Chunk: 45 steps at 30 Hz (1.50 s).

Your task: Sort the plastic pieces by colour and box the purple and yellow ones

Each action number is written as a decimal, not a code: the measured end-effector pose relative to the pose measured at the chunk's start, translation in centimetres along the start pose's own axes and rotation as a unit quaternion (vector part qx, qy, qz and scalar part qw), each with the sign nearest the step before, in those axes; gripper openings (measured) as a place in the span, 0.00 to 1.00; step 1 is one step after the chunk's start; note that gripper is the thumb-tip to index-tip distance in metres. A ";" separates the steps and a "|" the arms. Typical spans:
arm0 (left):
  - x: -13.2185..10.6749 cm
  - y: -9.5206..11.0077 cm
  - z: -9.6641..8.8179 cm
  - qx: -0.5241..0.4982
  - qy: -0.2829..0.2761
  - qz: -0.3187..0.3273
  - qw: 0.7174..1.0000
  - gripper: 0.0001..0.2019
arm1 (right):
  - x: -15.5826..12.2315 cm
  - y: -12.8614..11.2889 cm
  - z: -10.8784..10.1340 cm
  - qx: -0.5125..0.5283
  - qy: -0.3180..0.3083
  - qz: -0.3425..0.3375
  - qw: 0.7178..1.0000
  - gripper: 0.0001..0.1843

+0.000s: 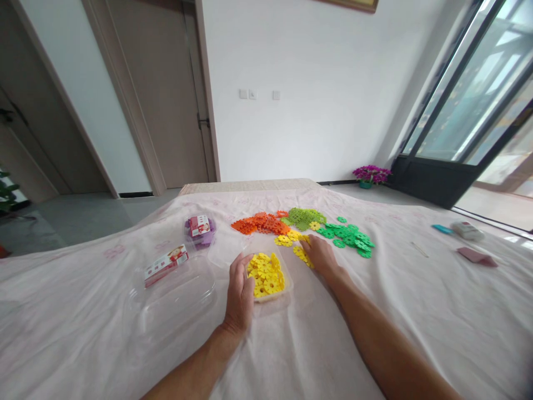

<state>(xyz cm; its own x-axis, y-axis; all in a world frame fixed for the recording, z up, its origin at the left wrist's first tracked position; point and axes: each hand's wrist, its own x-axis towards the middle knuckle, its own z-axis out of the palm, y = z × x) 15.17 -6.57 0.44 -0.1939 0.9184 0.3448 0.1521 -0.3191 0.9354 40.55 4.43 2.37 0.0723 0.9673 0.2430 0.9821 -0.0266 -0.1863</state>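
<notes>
My left hand (240, 291) grips the left side of a clear plastic box (288, 278). Inside lie many yellow flower-shaped plastic discs (265, 273), some standing on edge along the right wall. My right hand (320, 254) reaches beyond the box to the right, its fingers bent down onto loose yellow discs (303, 256) on the cloth. The fingertips are partly hidden among these discs. More yellow discs (283, 240) lie just left of that hand. Behind them spread piles of orange discs (262, 223), light green discs (306, 218) and darker green discs (352, 238).
Left of the box are an open clear container (179, 294) with a printed label (166, 265) and a container of purple pieces (200, 230). A pink cloth-like item (477, 256), a white packet (467, 230) and a blue item (442, 229) lie at right on the cloth-covered surface (416, 311).
</notes>
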 end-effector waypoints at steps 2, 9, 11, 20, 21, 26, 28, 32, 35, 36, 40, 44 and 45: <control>0.0 0.0 0.0 0.002 -0.002 -0.002 1.000 0.22 | 0.0 -0.5 -0.4 0.071 0.024 0.025 0.997 0.18; -0.1 0.0 0.1 0.003 -0.011 0.004 1.000 0.24 | -2.5 -7.3 -3.1 0.471 -0.014 0.004 0.882 0.24; -0.2 -0.1 0.2 -0.009 -0.011 -0.001 1.000 0.26 | -3.3 -8.9 -3.8 0.504 -0.078 -0.040 0.859 0.26; -0.2 0.4 0.1 0.018 -0.019 0.000 1.000 0.25 | -3.4 -8.0 -5.5 0.255 -0.011 -0.147 0.956 0.15; -0.1 0.4 0.0 0.028 -0.023 0.002 0.999 0.25 | -3.2 -7.5 -5.4 0.223 -0.016 -0.135 0.965 0.15; 0.2 0.1 0.0 0.050 -0.016 -0.011 0.999 0.26 | -2.0 -4.3 -5.1 0.056 -0.096 -0.076 0.991 0.19; 0.0 0.2 -0.1 0.063 -0.022 -0.002 0.998 0.26 | -1.8 -3.5 -4.9 0.030 -0.151 -0.079 0.985 0.26; -1.1 0.7 0.0 0.101 -0.068 0.067 0.990 0.26 | -2.0 -3.3 -4.2 0.000 -0.216 -0.111 0.970 0.22; -1.5 0.7 0.4 0.088 -0.064 0.031 0.994 0.29 | -1.9 -3.4 -3.6 -0.007 -0.221 -0.103 0.970 0.19; -1.4 0.7 0.5 0.084 -0.058 0.011 0.995 0.30 | -1.9 -3.4 -3.5 0.003 -0.220 -0.100 0.970 0.18; -1.1 0.6 0.7 0.083 -0.066 0.003 0.994 0.28 | -1.5 -3.4 -4.1 0.077 -0.122 -0.090 0.985 0.10; -1.2 0.9 0.6 0.069 -0.074 0.009 0.995 0.26 | -1.8 -4.9 -5.5 0.264 -0.018 -0.070 0.962 0.09; -1.3 1.0 0.6 0.064 -0.073 0.008 0.995 0.26 | -2.0 -5.4 -5.8 0.336 -0.038 -0.070 0.938 0.11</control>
<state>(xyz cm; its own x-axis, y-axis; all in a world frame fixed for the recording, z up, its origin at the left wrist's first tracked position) 16.14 -7.92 0.91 -0.0486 0.9405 0.3364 0.2774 -0.3109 0.9091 36.09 1.19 8.39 -0.0865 0.9652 0.2468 0.6472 0.2428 -0.7226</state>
